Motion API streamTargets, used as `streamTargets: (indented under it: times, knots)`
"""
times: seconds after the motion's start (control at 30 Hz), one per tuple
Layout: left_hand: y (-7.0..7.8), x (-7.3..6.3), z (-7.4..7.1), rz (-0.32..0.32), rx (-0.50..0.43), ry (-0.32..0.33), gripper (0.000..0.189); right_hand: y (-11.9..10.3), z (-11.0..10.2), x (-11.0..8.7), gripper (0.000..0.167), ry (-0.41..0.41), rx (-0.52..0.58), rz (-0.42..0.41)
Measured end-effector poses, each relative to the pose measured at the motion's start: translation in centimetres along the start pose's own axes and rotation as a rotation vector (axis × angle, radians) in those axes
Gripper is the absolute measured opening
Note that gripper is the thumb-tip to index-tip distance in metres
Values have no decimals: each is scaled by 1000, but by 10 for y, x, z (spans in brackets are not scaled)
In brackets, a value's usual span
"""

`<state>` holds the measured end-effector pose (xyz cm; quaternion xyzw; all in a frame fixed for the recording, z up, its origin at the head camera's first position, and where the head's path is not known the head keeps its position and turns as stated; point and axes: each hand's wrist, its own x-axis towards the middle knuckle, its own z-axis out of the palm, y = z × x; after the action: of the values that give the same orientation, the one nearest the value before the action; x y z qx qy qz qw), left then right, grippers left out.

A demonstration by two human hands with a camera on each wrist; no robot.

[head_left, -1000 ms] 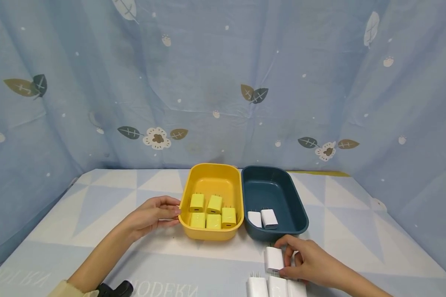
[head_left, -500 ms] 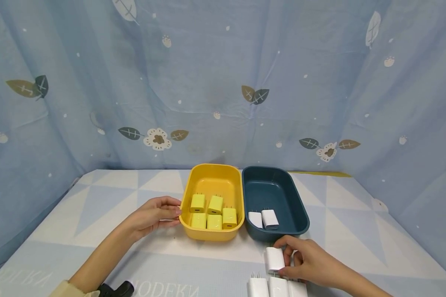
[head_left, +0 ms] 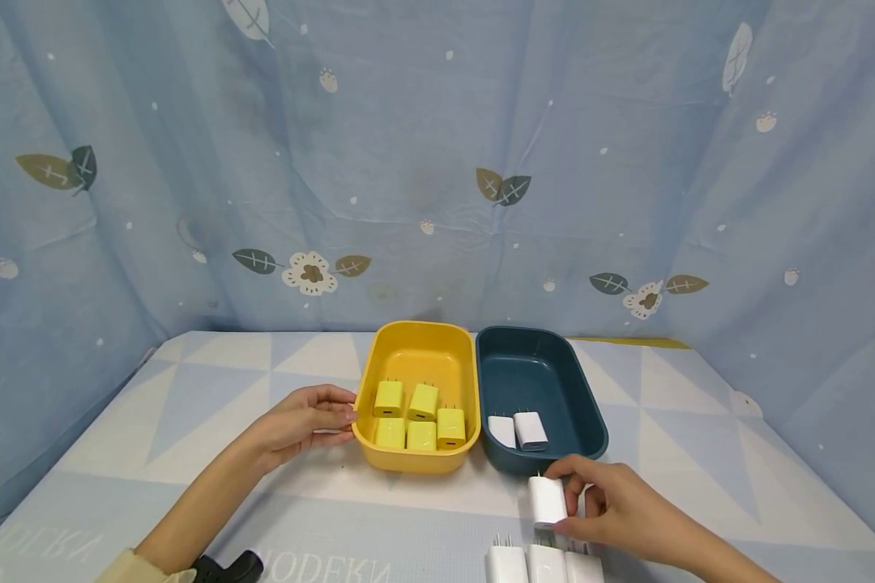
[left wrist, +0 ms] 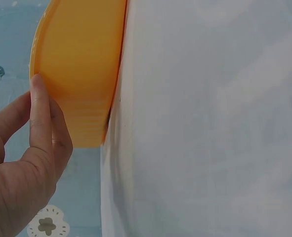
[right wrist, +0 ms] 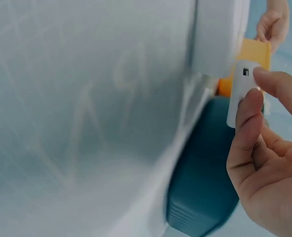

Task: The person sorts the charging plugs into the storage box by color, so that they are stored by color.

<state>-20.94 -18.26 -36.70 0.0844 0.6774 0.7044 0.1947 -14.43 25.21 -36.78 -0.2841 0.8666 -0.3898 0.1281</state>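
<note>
My right hand (head_left: 612,506) pinches a white USB wall charger (head_left: 548,501) just in front of the dark blue container (head_left: 591,449). In the right wrist view, its port (right wrist: 246,72) shows between thumb and fingers. Two white chargers (head_left: 530,431) lie inside the blue container, near its front. My left hand (head_left: 299,425) touches the left side of the yellow container (head_left: 416,461), fingers fairly straight. The left wrist view shows a fingertip at the yellow rim (left wrist: 33,59). Several yellow chargers (head_left: 423,402) lie in the front half of the yellow container.
Several white chargers (head_left: 546,564) stand in a row at the table's front, prongs pointing away. Both containers stand side by side on a patterned tablecloth (head_left: 211,397). A blue curtain (head_left: 408,162) hangs behind. A black object (head_left: 229,567) is by the left forearm.
My right hand has lifted the white charger off the table and moved it slightly right, away from the row. My left hand stays at the yellow container.
</note>
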Motion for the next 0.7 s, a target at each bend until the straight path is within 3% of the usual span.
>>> streamTargets:
  times: [0.7]
  knots:
    - [-1, -1, 0, -3, 12, 10, 43, -13, -24, -7, 41, 51, 27, -98]
